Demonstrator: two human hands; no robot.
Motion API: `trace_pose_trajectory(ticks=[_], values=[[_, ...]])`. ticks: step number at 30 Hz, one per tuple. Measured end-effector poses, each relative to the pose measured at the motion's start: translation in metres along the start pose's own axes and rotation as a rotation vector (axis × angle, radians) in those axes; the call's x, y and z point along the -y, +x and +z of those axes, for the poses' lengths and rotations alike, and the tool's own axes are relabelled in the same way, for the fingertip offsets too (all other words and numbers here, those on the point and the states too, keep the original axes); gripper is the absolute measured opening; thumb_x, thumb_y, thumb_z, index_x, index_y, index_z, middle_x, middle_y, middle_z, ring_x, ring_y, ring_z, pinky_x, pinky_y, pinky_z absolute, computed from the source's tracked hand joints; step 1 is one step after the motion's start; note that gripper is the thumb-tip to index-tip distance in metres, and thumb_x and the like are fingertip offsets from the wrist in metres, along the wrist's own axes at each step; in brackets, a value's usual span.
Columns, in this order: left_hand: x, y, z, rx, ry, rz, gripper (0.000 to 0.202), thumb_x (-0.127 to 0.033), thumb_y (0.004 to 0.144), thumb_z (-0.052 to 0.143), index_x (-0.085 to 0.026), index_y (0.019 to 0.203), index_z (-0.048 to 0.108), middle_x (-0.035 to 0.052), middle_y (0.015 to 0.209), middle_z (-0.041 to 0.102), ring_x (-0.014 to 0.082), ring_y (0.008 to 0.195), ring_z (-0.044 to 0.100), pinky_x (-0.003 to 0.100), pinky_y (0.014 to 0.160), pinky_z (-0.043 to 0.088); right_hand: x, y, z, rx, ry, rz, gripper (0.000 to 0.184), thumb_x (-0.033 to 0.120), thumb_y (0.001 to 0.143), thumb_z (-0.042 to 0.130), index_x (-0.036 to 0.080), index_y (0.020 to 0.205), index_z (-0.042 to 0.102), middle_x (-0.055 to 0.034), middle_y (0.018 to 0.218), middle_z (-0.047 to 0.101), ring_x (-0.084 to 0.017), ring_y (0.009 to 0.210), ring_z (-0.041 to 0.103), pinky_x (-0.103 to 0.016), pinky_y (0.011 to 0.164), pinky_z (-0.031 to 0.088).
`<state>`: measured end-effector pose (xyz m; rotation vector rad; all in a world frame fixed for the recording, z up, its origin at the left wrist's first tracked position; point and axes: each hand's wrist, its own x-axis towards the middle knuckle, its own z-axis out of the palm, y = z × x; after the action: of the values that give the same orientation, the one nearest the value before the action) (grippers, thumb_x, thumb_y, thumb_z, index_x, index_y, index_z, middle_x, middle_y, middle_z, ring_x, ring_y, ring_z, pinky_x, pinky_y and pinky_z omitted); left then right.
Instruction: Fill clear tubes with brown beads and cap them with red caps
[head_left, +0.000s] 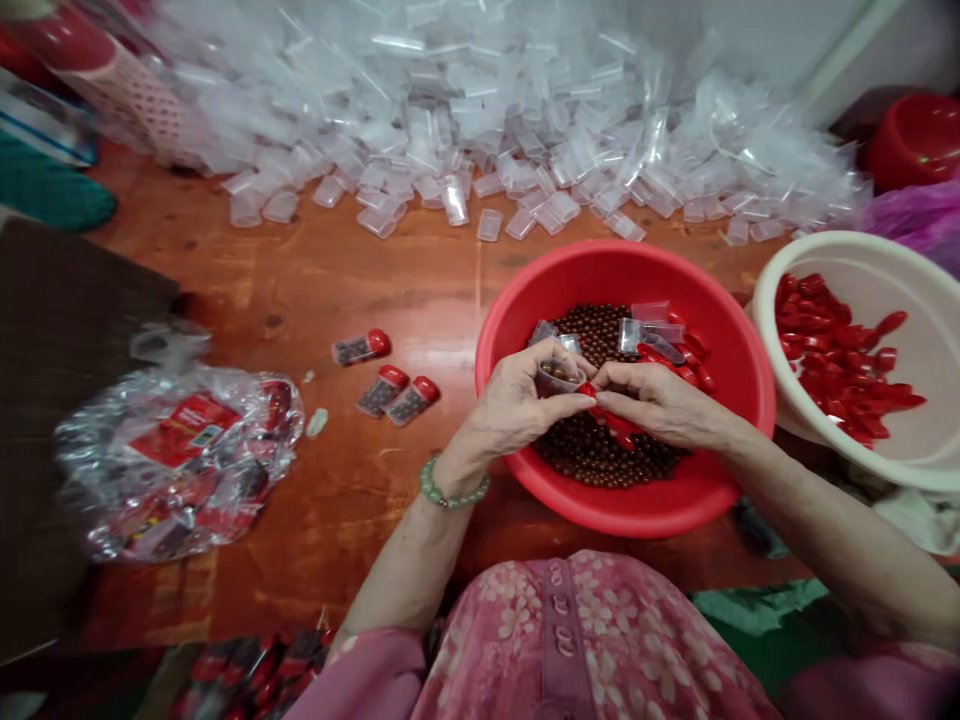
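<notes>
Over a red basin [622, 515] of brown beads [600, 330], my two hands meet. My left hand [517, 400] is closed around a small clear plastic container [561, 378] with several brown beads inside. In the fingertips of my right hand [660, 400] is a red plastic cap [616, 428], which the left thumb also touches. Clear containers [649, 330] and more red caps [697, 360] lie on the beads at the basin's right side. Filled containers with red caps [397, 395] rest on the table left of the basin.
A large heap of clear containers [465, 130] spreads along the back. To the right stands a white basin [934, 400] of red caps. A clear plastic bag [187, 470] of packed containers sits left, beside a dark brown box [60, 400].
</notes>
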<state>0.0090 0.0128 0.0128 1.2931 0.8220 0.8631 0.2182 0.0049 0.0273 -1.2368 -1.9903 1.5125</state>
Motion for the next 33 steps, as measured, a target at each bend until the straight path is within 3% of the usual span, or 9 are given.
trace_pose_trajectory(ticks=[6, 8, 11, 14, 18, 24, 30, 33], values=[[0.004, -0.001, 0.0, -0.054, 0.159, 0.034, 0.019, -0.025, 0.08, 0.079, -0.016, 0.088, 0.065, 0.0015, 0.086, 0.072, 0.0114, 0.075, 0.064, 0.024, 0.073, 0.049, -0.001, 0.005, 0.009, -0.053, 0.304, 0.164, 0.04, 0.055, 0.088, 0.069, 0.018, 0.087, 0.057, 0.0057, 0.065, 0.052, -0.007, 0.054, 0.046, -0.021, 0.05, 0.036], [0.004, 0.0, -0.001, -0.076, 0.137, 0.015, 0.017, -0.023, 0.078, 0.079, -0.016, 0.086, 0.064, 0.0007, 0.083, 0.071, 0.0108, 0.072, 0.062, 0.024, 0.071, 0.047, 0.002, -0.001, 0.006, -0.069, 0.425, 0.209, 0.041, 0.057, 0.088, 0.07, 0.018, 0.094, 0.059, 0.0032, 0.07, 0.059, -0.008, 0.057, 0.054, -0.021, 0.052, 0.043], [0.001, 0.002, -0.002, -0.146, 0.047, -0.004, 0.02, -0.022, 0.074, 0.08, -0.016, 0.083, 0.063, 0.0007, 0.085, 0.07, 0.0106, 0.074, 0.061, 0.024, 0.073, 0.047, 0.006, -0.01, -0.001, -0.119, 0.528, 0.203, 0.043, 0.048, 0.079, 0.082, 0.019, 0.104, 0.062, -0.0045, 0.095, 0.071, -0.014, 0.079, 0.069, -0.026, 0.068, 0.057], [0.0, 0.004, -0.003, -0.154, 0.016, -0.013, 0.023, -0.023, 0.073, 0.082, -0.016, 0.083, 0.063, -0.0004, 0.081, 0.067, 0.0103, 0.073, 0.058, 0.024, 0.073, 0.046, 0.008, -0.017, -0.005, -0.2, 0.431, 0.201, 0.041, 0.038, 0.071, 0.089, 0.02, 0.1, 0.068, -0.0039, 0.093, 0.074, -0.015, 0.079, 0.071, -0.027, 0.07, 0.059], [-0.001, 0.005, -0.004, -0.112, 0.058, 0.035, 0.025, -0.027, 0.074, 0.084, -0.017, 0.08, 0.062, -0.0007, 0.083, 0.065, 0.0103, 0.074, 0.056, 0.024, 0.072, 0.044, 0.012, -0.013, -0.008, -0.214, 0.195, 0.179, 0.034, 0.042, 0.078, 0.081, 0.019, 0.103, 0.075, -0.0004, 0.073, 0.072, -0.014, 0.061, 0.065, -0.027, 0.059, 0.053], [-0.001, 0.006, -0.004, -0.108, 0.086, 0.04, 0.036, -0.036, 0.073, 0.087, -0.017, 0.074, 0.057, -0.0044, 0.072, 0.057, 0.0081, 0.065, 0.048, 0.023, 0.066, 0.041, 0.028, 0.001, -0.007, -0.117, -0.093, -0.078, 0.038, 0.024, 0.088, 0.07, 0.024, 0.126, 0.068, 0.0007, 0.092, 0.077, -0.014, 0.078, 0.07, -0.026, 0.073, 0.055], [0.0, 0.004, -0.005, -0.091, 0.031, 0.009, 0.025, -0.029, 0.077, 0.082, -0.016, 0.085, 0.062, -0.0023, 0.079, 0.063, 0.0091, 0.073, 0.055, 0.024, 0.072, 0.045, 0.03, 0.001, -0.007, -0.135, -0.31, -0.205, 0.013, 0.017, 0.089, 0.067, 0.022, 0.1, 0.069, 0.0018, 0.082, 0.072, -0.01, 0.067, 0.062, -0.023, 0.065, 0.048], [-0.001, 0.004, -0.005, -0.056, -0.179, -0.053, 0.024, -0.032, 0.084, 0.076, -0.016, 0.092, 0.061, 0.0001, 0.084, 0.066, 0.0101, 0.076, 0.063, 0.025, 0.076, 0.051, 0.022, 0.001, -0.013, -0.233, -0.181, -0.131, 0.012, 0.025, 0.085, 0.075, 0.022, 0.093, 0.066, 0.0023, 0.078, 0.068, -0.011, 0.064, 0.06, -0.023, 0.06, 0.047]])
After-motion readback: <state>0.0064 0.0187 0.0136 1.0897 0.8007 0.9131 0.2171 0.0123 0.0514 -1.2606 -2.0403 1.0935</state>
